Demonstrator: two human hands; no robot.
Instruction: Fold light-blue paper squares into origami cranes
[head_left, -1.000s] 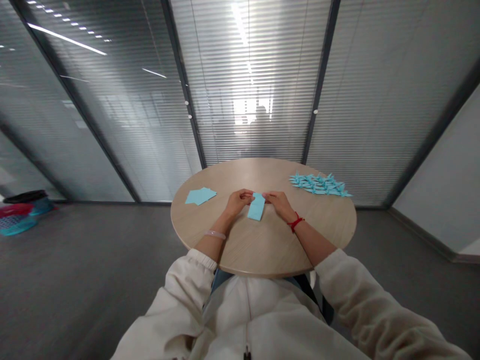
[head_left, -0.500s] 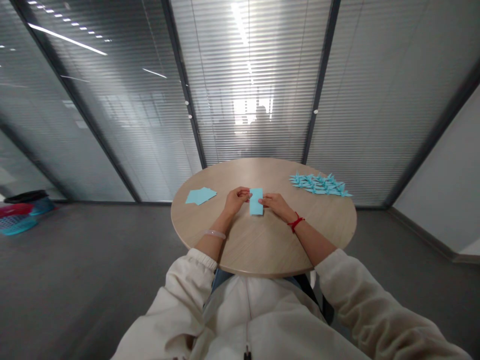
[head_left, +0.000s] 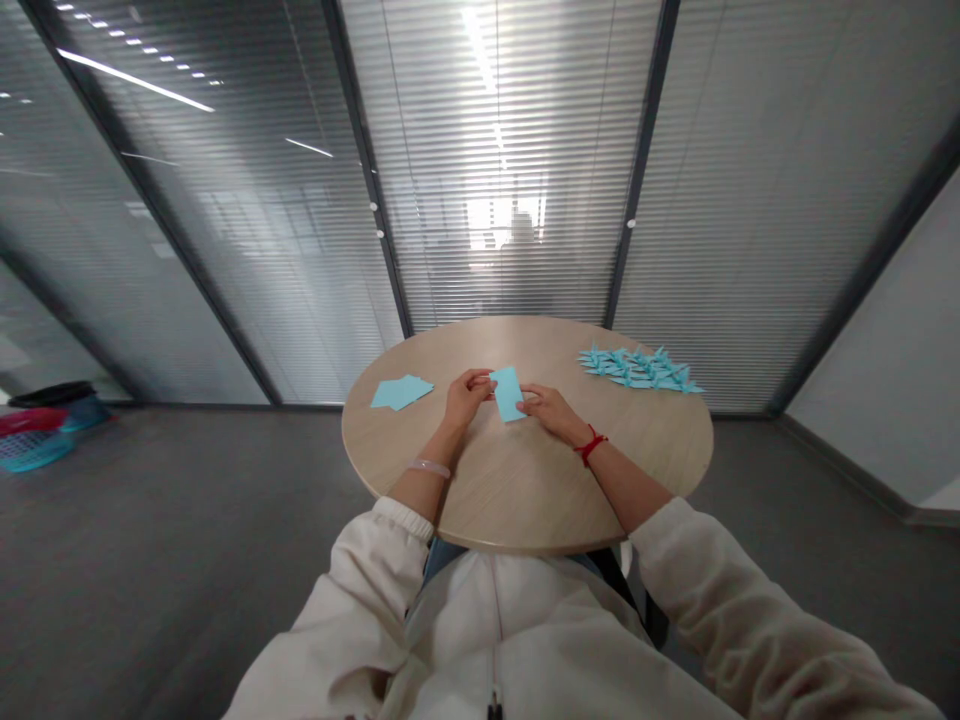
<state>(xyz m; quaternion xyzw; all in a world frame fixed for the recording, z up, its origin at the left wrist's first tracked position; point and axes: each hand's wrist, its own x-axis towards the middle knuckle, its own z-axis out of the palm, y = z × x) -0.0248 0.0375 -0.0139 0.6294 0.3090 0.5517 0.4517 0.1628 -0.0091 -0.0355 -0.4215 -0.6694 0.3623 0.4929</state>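
Between my hands is a light-blue sheet of origami paper [head_left: 508, 394], folded into an upright rectangle and tilted a little. My left hand [head_left: 469, 394] pinches its upper left corner. At the lower right edge, my right hand [head_left: 550, 408] grips it between thumb and fingers. To the left on the table lie several flat blue paper sheets [head_left: 402, 392], overlapping. Rows of folded blue paper cranes [head_left: 641, 369] stand close together to the right, beyond my right hand.
The round wooden table [head_left: 517, 510] reaches close to my body. Behind it rises a glass wall with blinds [head_left: 517, 280]. On the floor at far left are a blue and red basket [head_left: 34, 440] and a dark-rimmed bin [head_left: 64, 400].
The folded paper has tilted, its top swinging to the left and its lower end rising slightly. My left hand has shifted a little left; both hands keep their grip.
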